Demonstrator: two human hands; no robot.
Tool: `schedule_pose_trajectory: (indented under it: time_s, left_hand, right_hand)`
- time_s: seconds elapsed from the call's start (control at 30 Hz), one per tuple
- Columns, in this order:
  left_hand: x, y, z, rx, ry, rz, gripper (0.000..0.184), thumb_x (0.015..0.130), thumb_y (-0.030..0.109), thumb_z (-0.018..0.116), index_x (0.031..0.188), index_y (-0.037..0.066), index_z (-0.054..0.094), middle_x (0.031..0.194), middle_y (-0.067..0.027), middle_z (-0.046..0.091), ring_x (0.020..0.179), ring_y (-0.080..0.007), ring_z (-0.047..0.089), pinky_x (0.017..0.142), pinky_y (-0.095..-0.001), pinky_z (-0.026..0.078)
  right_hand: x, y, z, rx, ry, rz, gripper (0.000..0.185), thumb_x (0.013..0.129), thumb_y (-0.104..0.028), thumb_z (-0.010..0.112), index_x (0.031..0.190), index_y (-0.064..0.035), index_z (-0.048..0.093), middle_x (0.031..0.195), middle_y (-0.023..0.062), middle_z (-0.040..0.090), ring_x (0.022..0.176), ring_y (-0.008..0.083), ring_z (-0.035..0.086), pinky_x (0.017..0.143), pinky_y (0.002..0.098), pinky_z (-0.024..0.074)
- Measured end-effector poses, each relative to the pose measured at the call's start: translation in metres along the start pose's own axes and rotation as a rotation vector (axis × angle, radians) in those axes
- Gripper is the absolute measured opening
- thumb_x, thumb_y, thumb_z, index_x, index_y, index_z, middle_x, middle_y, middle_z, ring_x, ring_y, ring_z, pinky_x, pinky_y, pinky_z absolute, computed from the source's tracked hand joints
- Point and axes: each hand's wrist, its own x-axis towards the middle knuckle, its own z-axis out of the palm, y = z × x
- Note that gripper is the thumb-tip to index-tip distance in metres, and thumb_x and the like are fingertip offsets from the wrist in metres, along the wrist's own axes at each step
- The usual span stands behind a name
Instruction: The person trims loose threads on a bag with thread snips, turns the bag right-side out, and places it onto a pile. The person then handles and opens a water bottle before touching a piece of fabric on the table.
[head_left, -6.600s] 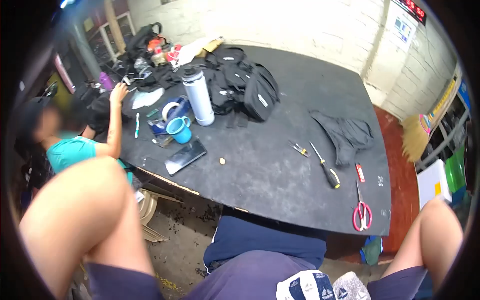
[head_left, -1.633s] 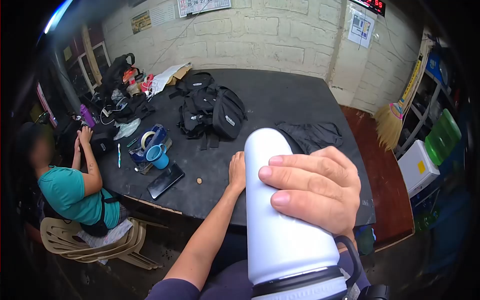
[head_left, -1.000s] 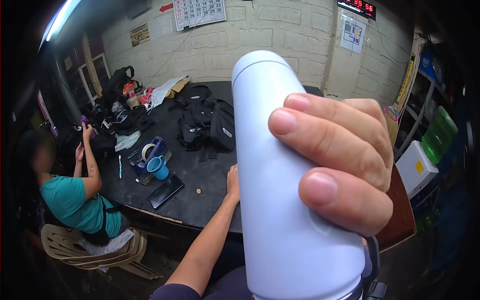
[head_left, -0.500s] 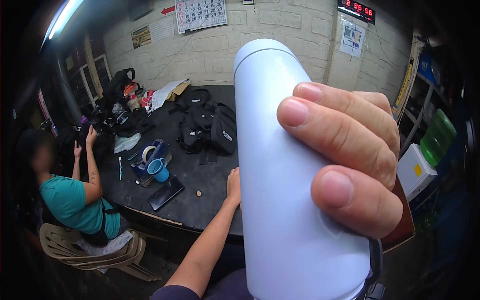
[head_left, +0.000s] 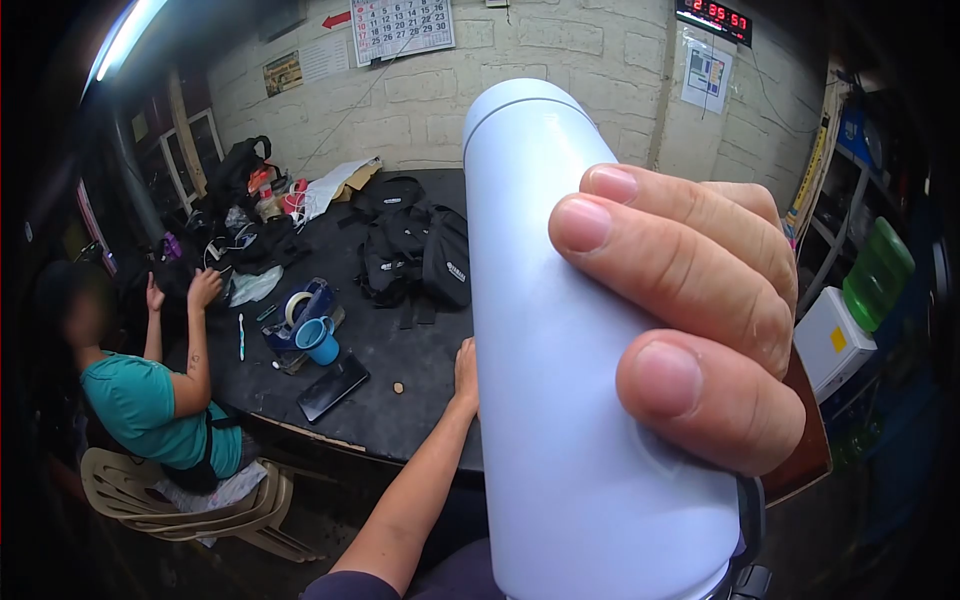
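Observation:
A large white bottle (head_left: 580, 380) is raised close to the camera, its base up and its cap end at the bottom edge of the view. My right hand (head_left: 690, 300) is wrapped round its right side. Behind the bottle, my left hand (head_left: 466, 375) rests on the black table (head_left: 420, 360); the bottle hides its fingers. Left of that hand lie a small brown piece (head_left: 398, 388) and a black phone (head_left: 333, 387). A blue mug (head_left: 317, 341) stands beside a tape dispenser (head_left: 318, 297) with a roll of tape.
At the left, a person in a teal shirt (head_left: 135, 400) has both hands raised near dark bags. Stacked plastic chairs (head_left: 270, 500) stand below. A black backpack (head_left: 410, 250) lies on the table. A white box (head_left: 832, 340) and green container (head_left: 880, 275) are at the right.
The bottle, on the table in the oldest frame, was lifted in my right hand towards the camera. It has barely moved lately. The other person's nearer hand has moved right and down.

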Motion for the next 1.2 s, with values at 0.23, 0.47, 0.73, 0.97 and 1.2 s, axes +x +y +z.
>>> schedule_pose_trajectory:
  time_s: [0.23, 0.47, 0.73, 0.97, 1.2]
  left_hand:
    - [-0.003, -0.006, 0.004, -0.001, 0.035, 0.020, 0.026, 0.100, 0.020, 0.060, 0.118, 0.002, 0.067, 0.119, -0.0169, 0.067, 0.119, -0.0369, 0.059, 0.102, -0.0476, 0.048]
    - [-0.003, -0.010, 0.006, 0.018, 0.014, 0.043, 0.025, 0.100, 0.018, 0.061, 0.117, 0.002, 0.067, 0.117, -0.0165, 0.066, 0.117, -0.0366, 0.058, 0.100, -0.0472, 0.048]
    - [-0.003, -0.013, 0.010, -0.003, 0.049, 0.046, 0.025, 0.099, 0.017, 0.062, 0.117, 0.002, 0.067, 0.115, -0.0170, 0.065, 0.114, -0.0375, 0.059, 0.100, -0.0479, 0.049]
    - [-0.004, -0.016, 0.011, -0.011, 0.047, 0.044, 0.024, 0.099, 0.017, 0.061, 0.117, 0.003, 0.067, 0.115, -0.0186, 0.064, 0.112, -0.0396, 0.059, 0.099, -0.0489, 0.049]
    - [-0.004, -0.012, 0.010, -0.026, 0.028, -0.048, 0.024, 0.099, 0.017, 0.061, 0.117, 0.003, 0.067, 0.113, -0.0193, 0.063, 0.112, -0.0401, 0.059, 0.099, -0.0492, 0.049]
  right_hand:
    - [-0.002, -0.001, 0.002, 0.006, 0.017, 0.007, 0.026, 0.102, -0.036, 0.071, 0.118, -0.0173, 0.063, 0.109, 0.0097, 0.080, 0.095, 0.0237, 0.078, 0.066, 0.0314, 0.0512]
    - [-0.002, -0.002, 0.005, 0.012, 0.034, 0.013, 0.025, 0.100, -0.035, 0.072, 0.117, -0.0176, 0.064, 0.108, 0.0092, 0.081, 0.095, 0.0232, 0.078, 0.066, 0.0309, 0.0510]
    - [-0.004, -0.001, 0.007, 0.019, 0.053, 0.023, 0.025, 0.099, -0.034, 0.074, 0.116, -0.0179, 0.065, 0.108, 0.0087, 0.081, 0.094, 0.0225, 0.078, 0.066, 0.0304, 0.0508]
    - [-0.004, -0.002, 0.008, 0.021, 0.071, 0.029, 0.024, 0.098, -0.032, 0.075, 0.116, -0.0182, 0.066, 0.107, 0.0082, 0.081, 0.094, 0.0220, 0.078, 0.065, 0.0300, 0.0506]
    - [-0.004, -0.001, 0.009, 0.025, 0.089, 0.033, 0.024, 0.097, -0.031, 0.076, 0.115, -0.0185, 0.067, 0.106, 0.0078, 0.081, 0.093, 0.0214, 0.079, 0.065, 0.0296, 0.0504]
